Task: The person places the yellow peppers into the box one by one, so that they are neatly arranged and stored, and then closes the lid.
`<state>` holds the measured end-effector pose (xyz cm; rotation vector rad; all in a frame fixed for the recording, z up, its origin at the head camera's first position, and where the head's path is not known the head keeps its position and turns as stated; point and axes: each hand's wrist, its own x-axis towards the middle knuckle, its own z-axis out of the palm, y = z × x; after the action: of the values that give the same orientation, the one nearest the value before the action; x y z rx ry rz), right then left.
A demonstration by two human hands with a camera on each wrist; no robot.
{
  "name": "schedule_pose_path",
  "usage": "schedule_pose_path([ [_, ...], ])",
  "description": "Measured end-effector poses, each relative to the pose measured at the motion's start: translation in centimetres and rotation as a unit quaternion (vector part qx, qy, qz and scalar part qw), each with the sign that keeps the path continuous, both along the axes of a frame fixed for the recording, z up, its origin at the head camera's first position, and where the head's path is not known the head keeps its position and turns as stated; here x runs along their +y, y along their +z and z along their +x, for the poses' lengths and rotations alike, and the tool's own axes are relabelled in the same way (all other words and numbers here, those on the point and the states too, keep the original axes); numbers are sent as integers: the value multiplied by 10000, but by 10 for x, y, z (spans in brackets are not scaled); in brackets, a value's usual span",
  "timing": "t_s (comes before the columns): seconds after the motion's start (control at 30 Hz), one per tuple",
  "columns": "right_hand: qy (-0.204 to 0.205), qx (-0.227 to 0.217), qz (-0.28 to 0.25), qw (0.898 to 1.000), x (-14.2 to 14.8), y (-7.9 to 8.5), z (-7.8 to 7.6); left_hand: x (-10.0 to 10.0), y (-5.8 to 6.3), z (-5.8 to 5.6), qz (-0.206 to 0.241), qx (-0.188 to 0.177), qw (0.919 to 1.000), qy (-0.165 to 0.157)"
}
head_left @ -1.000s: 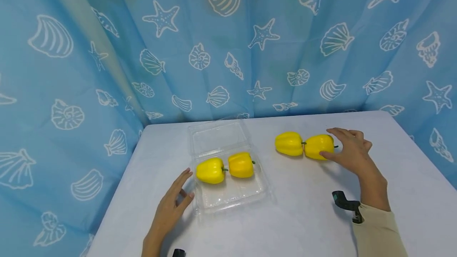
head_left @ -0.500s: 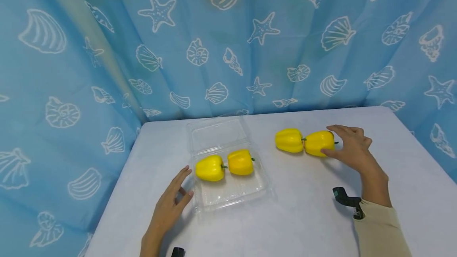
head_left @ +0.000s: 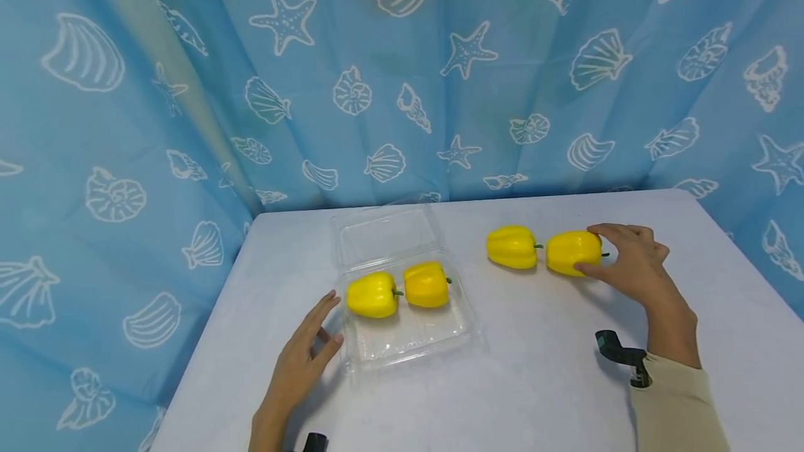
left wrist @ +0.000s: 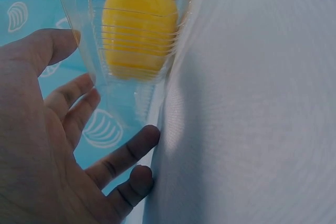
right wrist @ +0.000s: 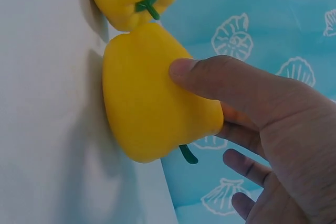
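Observation:
My right hand (head_left: 637,267) pinches a yellow bell pepper (head_left: 573,253) between thumb and fingers. In the right wrist view the thumb lies across this bell pepper's (right wrist: 152,98) side, and its green stem points toward the palm. A second yellow bell pepper (head_left: 511,247) lies just left of it on the white table. Two more yellow bell peppers, one (head_left: 372,295) left and one (head_left: 426,285) right, lie in the base of a clear plastic clamshell box (head_left: 408,347). My left hand (head_left: 300,358) is at the box's left side, fingers spread and fingertips right at its rim.
The clamshell's lid (head_left: 386,236) is folded back toward the rear of the white-covered table (head_left: 527,375). Behind the table hangs a blue curtain (head_left: 402,68) with white shells and starfish. A black wrist mount (head_left: 618,354) sticks out from my right sleeve.
The pinched bell pepper has shifted slightly right with my right hand, and a gap now shows between it and its neighbour's stem. My left hand stays beside the box.

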<state>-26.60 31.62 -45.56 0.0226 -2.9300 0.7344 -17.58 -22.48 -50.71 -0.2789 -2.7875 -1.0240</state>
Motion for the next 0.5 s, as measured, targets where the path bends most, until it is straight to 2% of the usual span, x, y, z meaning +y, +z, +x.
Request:
schedule_pose_path([
  [0.17,-149,-12,-14,9999,6,2,7,1,1,2,-24,-55,10000,-65],
  [0.37,-189,239,-55,9995,5,11,6,-1,5,1,-54,124,9998,-141],
  [0.5,-167,290,-53,9994,1,15,7,-2,4,1,-56,109,9998,-141],
])
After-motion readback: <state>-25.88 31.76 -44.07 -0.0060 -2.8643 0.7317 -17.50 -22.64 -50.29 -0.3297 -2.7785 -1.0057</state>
